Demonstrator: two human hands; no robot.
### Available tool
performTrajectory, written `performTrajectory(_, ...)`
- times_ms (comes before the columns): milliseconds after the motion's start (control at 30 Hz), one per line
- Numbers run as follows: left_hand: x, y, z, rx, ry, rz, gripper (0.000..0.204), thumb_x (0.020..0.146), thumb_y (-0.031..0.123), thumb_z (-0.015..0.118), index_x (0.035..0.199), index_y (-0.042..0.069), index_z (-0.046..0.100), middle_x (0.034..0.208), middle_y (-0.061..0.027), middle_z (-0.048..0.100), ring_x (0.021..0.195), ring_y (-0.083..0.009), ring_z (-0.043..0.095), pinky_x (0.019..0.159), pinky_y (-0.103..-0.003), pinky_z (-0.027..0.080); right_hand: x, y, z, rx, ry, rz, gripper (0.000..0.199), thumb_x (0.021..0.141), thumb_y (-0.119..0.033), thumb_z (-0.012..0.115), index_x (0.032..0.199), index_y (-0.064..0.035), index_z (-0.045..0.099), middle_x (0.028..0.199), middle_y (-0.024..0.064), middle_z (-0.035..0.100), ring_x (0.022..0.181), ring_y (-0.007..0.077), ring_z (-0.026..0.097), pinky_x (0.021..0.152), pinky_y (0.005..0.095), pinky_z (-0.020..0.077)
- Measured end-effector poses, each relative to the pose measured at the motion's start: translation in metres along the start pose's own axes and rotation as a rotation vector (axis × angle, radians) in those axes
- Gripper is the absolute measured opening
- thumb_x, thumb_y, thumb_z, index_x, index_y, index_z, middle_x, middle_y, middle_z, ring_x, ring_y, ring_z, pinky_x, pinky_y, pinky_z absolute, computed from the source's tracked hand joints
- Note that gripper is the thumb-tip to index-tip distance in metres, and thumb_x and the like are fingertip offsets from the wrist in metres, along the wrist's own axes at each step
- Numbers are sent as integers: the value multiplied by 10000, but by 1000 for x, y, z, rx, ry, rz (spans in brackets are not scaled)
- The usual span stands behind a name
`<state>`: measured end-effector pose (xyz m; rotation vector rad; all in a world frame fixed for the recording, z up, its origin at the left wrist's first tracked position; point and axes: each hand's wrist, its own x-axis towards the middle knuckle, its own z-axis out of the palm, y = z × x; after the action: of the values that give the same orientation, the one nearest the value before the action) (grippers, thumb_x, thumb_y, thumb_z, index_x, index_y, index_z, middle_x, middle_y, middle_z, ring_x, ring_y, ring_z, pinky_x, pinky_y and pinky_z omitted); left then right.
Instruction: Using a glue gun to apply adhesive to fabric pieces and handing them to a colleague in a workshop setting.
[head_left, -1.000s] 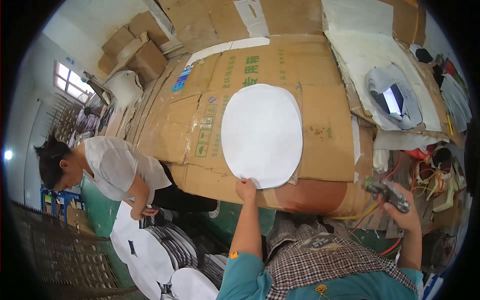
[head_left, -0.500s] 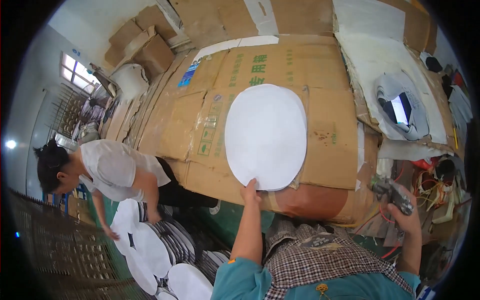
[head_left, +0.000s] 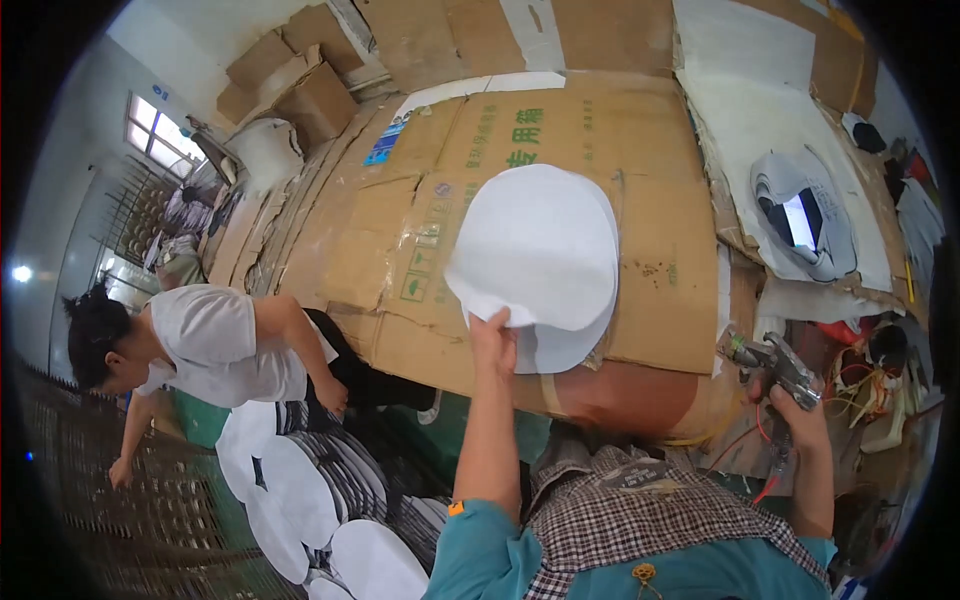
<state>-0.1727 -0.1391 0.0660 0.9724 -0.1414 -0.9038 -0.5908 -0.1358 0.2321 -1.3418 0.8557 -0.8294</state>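
Observation:
My left hand (head_left: 493, 343) grips the near edge of a white round sheet (head_left: 535, 245) and lifts it off the cardboard-covered table (head_left: 660, 270). A second white round piece (head_left: 565, 345) lies under it on the cardboard. My right hand (head_left: 793, 405) holds a metal pistol-shaped tool (head_left: 772, 362) at the table's near right corner, with a red cable hanging below it.
A person in a white shirt (head_left: 215, 340) bends at the left over stacks of white round sheets (head_left: 300, 490) on the floor. Cardboard boxes (head_left: 300, 80) stand at the back left. A grey-white object (head_left: 805, 215) lies on white sheeting at the right, with tangled cables (head_left: 880, 385) beside it.
My left hand has lifted the white round sheet's near edge and pulled it leftward, uncovering another round piece beneath. The person at the left has bent further toward the floor stacks.

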Motion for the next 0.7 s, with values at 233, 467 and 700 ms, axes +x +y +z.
performTrajectory(233, -38, 146, 7, -484, -229, 145, 541, 758, 4, 475, 1284, -55, 360, 1265, -181, 471, 1158, -338, 466, 1027, -487, 331, -17, 3, 17, 3, 35, 35, 482, 853, -207, 604, 1237, 29, 434, 855, 85, 580, 806, 176, 571, 745, 323, 468)
performTrajectory(467, -102, 199, -56, -674, -297, 123, 426, 809, 3, 422, 1226, -84, 415, 1215, -218, 504, 1133, -344, 489, 1013, -481, 353, -46, -3, 33, -101, 120, 47, 479, 819, -114, 622, 1244, 25, 451, 868, 66, 588, 738, 133, 577, 684, 279, 503)
performTrajectory(700, -164, 229, -100, -449, -37, 300, 321, 832, 85, 494, 1118, -59, 468, 1057, -188, 577, 982, -310, 571, 911, -455, 439, -72, -20, 32, -181, 107, 82, 499, 789, -102, 632, 1235, 39, 457, 936, 69, 602, 760, 123, 585, 693, 268, 498)
